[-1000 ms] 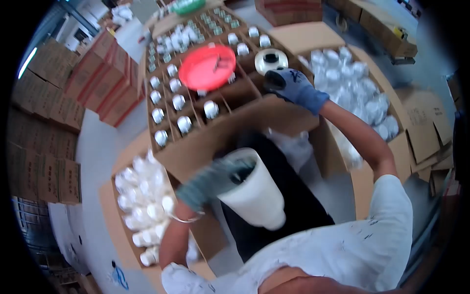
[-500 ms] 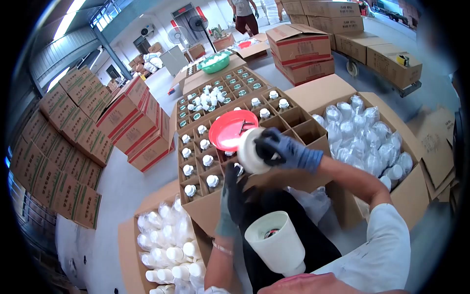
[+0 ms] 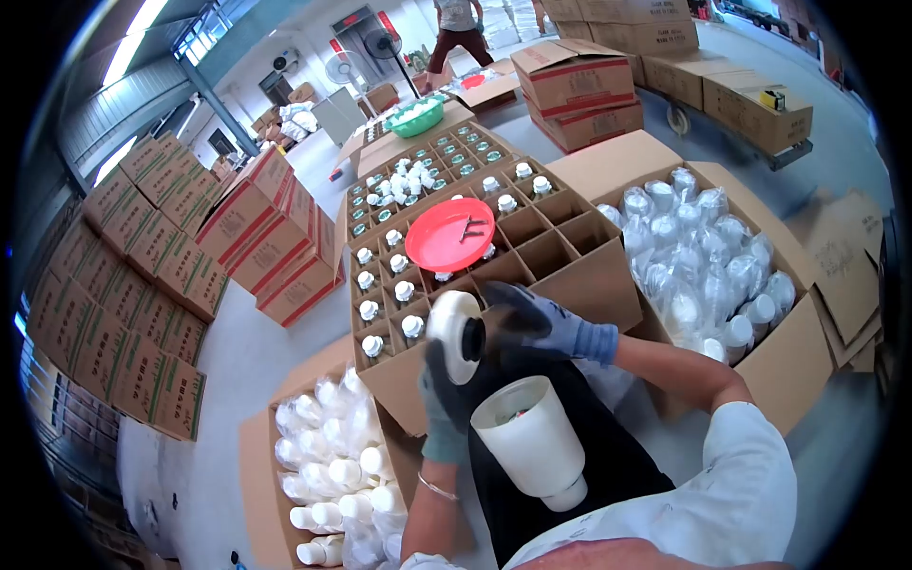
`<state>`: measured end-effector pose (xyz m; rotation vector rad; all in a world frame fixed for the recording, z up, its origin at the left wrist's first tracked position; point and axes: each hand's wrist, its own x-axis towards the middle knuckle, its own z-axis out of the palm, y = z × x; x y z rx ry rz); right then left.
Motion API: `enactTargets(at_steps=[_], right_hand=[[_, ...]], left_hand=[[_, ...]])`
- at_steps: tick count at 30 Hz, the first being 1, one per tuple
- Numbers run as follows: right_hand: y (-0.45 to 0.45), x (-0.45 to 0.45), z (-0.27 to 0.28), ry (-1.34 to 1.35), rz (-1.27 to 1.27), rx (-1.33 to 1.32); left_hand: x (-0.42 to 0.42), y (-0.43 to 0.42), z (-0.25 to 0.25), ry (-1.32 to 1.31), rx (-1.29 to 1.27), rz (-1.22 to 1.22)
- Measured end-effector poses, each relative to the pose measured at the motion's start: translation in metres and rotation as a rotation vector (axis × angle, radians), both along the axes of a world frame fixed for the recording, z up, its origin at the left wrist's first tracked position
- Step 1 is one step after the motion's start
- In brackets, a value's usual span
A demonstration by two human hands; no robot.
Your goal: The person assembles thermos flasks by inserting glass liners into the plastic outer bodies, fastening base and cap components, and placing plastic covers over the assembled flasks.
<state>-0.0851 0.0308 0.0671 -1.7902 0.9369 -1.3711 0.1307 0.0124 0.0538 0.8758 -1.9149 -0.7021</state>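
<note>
At the far left, stacks of brown cartons (image 3: pixel 119 351) are standing on the floor, and nearer me an open box (image 3: pixel 255 475) is holding white bottles (image 3: pixel 323 427) in clear wrapping. To its right, a divided carton (image 3: pixel 391 383) is holding upright bottles with white caps (image 3: pixel 369 310) in its cells. In front of that carton my gloved left hand (image 3: pixel 441 404) is gripping a white round piece (image 3: pixel 448 334) by its side, fingers clamped on it, its black centre (image 3: pixel 472 338) facing right. Above the piece, a red dish (image 3: pixel 427 245) is resting on the divided carton with small dark pieces (image 3: pixel 471 230) lying in it. A white container (image 3: pixel 534 445) is leaning over my dark-clothed lap, wide mouth up and narrow neck towards me. My gloved right hand (image 3: pixel 540 328) is hovering near the black centre; its fingers are blurring, so I cannot tell whether they are apart or together. Farther right, another open box (image 3: pixel 793 389) is holding clear-wrapped bottles (image 3: pixel 679 252).
</note>
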Motion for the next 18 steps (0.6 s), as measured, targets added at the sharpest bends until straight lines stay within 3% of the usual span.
enactTargets(at_steps=[2,3,6,7,9,11,12,14,16,18], right_hand=[[0.001,0.008,0.009,0.474,-0.198,-0.561],[-0.001,0.014,0.008,0.427,-0.206,-0.489],[-0.001,0.024,0.003,0.302,-0.166,-0.262],[-0.002,0.024,0.004,0.263,-0.124,-0.181],[-0.004,0.026,-0.001,0.146,-0.069,-0.164],[-0.01,0.007,-0.003,0.202,0.016,-0.152],[-0.01,-0.001,-0.01,0.208,0.074,-0.108],[-0.003,-0.016,-0.014,0.464,0.126,-0.149],[0.034,-0.023,-0.047,0.806,0.198,0.002],[0.036,-0.033,-0.028,0.405,0.39,0.444]], left_hand=[[-0.019,0.012,0.027,1.031,0.893,-0.404],[-0.024,0.019,0.029,1.078,0.895,-0.355],[-0.005,0.008,-0.013,-0.068,-0.455,0.21],[-0.002,0.002,-0.019,0.198,0.068,0.055],[0.005,0.0,-0.027,0.18,0.034,0.024],[0.007,0.006,-0.026,0.61,0.538,-0.065],[0.0,0.01,-0.016,0.884,0.573,-0.183],[0.027,0.014,-0.026,0.796,0.622,-0.105],[0.048,0.023,-0.036,0.645,0.607,-0.01],[0.062,0.033,-0.045,0.121,0.455,0.059]])
